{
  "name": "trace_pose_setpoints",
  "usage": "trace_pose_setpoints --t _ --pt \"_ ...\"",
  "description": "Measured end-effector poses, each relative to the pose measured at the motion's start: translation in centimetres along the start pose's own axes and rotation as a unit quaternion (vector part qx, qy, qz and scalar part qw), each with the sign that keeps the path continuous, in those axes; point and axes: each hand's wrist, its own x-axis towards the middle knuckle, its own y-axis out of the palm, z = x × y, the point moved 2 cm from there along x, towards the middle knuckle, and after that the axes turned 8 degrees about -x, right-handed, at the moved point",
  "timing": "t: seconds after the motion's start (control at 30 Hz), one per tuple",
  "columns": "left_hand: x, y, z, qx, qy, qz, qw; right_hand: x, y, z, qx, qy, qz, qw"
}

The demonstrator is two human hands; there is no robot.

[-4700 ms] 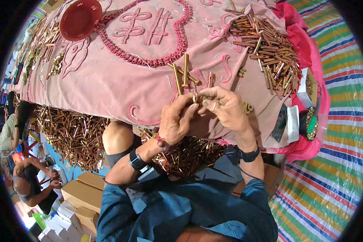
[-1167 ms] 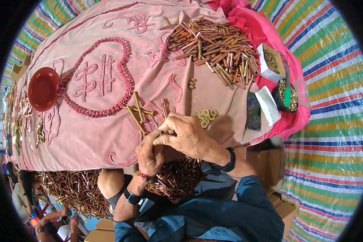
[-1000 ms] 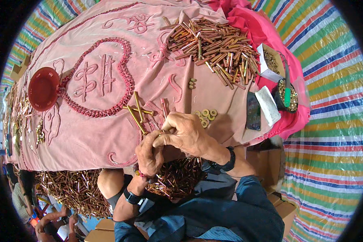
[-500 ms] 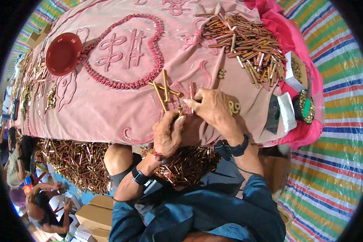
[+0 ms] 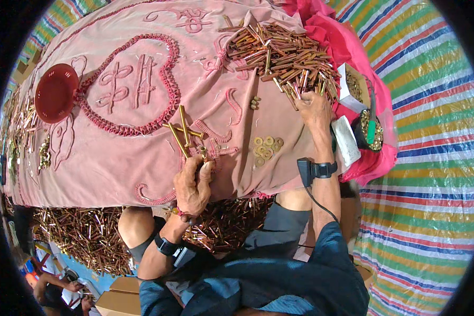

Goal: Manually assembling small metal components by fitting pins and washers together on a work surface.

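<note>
My left hand (image 5: 192, 185) is closed, its thumb and fingers pinching a brass-coloured metal tube (image 5: 203, 150) whose round end points up. Just beyond it, several longer gold-coloured metal rods (image 5: 183, 120) lie crossed on the pink cloth (image 5: 216, 181). My right hand (image 5: 315, 111) reaches to the near edge of a heap of copper-coloured metal tubes (image 5: 287, 50). Its fingers are bent and pressed together there; what they grip is hidden. Between my hands lie several flat brass washers (image 5: 268, 141), with a few small nuts (image 5: 255, 102) farther off.
A red bowl (image 5: 57, 94) stands at the far left. On the right are a white box of small parts (image 5: 351, 87), a white tray (image 5: 345, 141) and a dark container of small metal pieces (image 5: 371, 129). More tubes (image 5: 84, 237) lie heaped below the cloth's edge.
My right hand has left the spot beside my left hand and moved right and away to the tube heap. More washers show now. The whole view has shifted; my left hand keeps its pinch.
</note>
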Motion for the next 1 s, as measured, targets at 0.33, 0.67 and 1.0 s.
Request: trace_pose_setpoints --t 0.33,0.67,1.0 --pt "-0.2 0.1 0.0 0.009 -0.016 0.006 1.0 0.0 -0.4 0.5 -0.095 -0.064 0.049 0.992" --pt "0.2 0.1 0.1 0.001 -0.004 0.006 1.0 2.8 0.2 -0.9 -0.056 -0.071 0.174 0.981" --pt "0.1 -0.1 0.1 0.017 -0.013 0.002 1.0 0.6 -0.3 -1.2 0.203 0.025 0.277 0.939"
